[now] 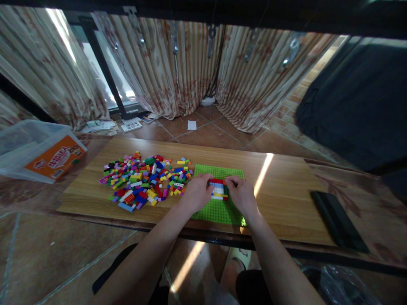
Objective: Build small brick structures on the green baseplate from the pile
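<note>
A green studded baseplate (211,214) lies on the wooden board. On its middle sits a block of toy bricks (218,189) in rows of red, blue, white and yellow, with dark green at the right side. My left hand (199,190) is closed at the block's left side, its fingertips against the end of the red row. From the right, my right hand (241,192) pinches at the block's upper right corner, where a bit of orange-red shows by the fingertips. My fingers hide parts of both ends.
A wide pile of loose coloured bricks (140,178) spreads to the left of the baseplate. Further left stands a clear plastic bin (34,148) with an orange label. A black flat object (338,220) lies at the right end of the wooden board (286,199). Striped curtains (190,72) hang behind.
</note>
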